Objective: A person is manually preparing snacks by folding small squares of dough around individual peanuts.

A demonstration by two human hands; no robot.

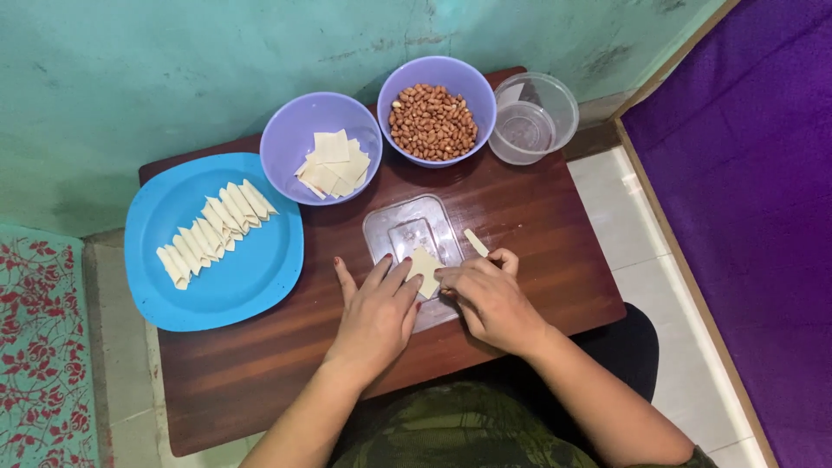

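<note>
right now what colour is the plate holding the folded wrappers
Bright blue; the plate shows best in the head view, left of the hands.

Both hands (377, 316) (490, 299) low, close together, fingers (407, 276) pinching.

Two purple bowls (321, 139), one blue plate (217, 286), one clear tub (535, 117), two hands (377, 316)

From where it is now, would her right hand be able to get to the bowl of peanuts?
Probably yes. The right hand rests on the clear plastic lid, pinching a pale dough square. The bowl of peanuts stands just beyond it on the wooden table, with nothing tall between them.
</note>
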